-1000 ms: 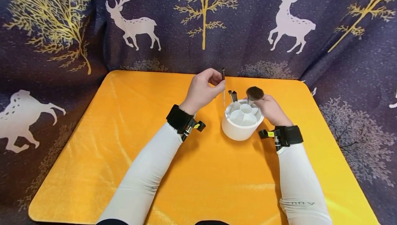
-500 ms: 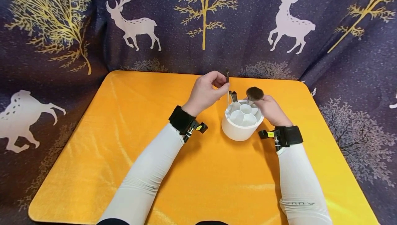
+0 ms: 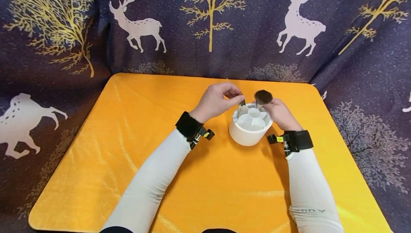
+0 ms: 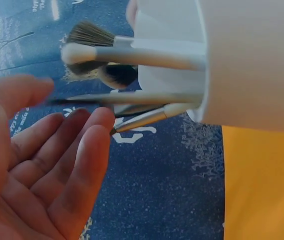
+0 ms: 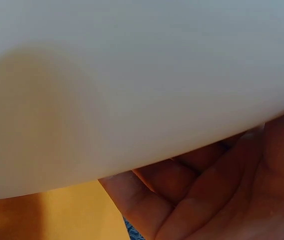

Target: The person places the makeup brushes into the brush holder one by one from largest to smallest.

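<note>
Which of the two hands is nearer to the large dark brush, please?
Right: the right hand is at the right of the white holder, close beside the large dark brush; the left hand is farther away, at the holder's left.

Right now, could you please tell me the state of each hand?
Left hand: open, thumb and fingers apart, a brush between them.
Right hand: holding the white brush holder by its side.

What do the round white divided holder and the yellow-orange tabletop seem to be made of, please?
Round white divided holder: probably plastic, smooth with a satin finish, given its even colour and soft shading. Yellow-orange tabletop: apparently covered in velvety cloth, given its streaky sheen and crease-like lines, though the fibre can't be told.
</note>
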A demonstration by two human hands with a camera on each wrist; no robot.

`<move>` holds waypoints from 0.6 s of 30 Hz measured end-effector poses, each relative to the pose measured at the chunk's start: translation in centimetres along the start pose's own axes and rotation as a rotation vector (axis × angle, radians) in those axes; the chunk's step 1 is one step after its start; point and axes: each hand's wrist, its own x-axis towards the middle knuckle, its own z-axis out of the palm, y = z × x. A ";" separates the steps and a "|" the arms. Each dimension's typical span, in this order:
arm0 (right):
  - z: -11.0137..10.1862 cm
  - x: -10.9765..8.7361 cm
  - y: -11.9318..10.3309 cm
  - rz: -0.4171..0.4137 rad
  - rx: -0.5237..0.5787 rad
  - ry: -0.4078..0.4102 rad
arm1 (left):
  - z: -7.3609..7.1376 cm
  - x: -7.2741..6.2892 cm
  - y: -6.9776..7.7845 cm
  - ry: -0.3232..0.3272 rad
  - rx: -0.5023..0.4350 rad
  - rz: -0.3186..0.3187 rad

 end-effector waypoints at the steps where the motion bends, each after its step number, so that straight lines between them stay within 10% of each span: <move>1: 0.0 0.0 0.0 0.001 0.002 0.001 | 0.0 -0.1 -0.1 -0.006 0.006 0.006; 18: 0.0 0.3 0.3 0.008 0.028 -0.015 | -2.6 -1.0 -1.6 0.092 0.058 -0.108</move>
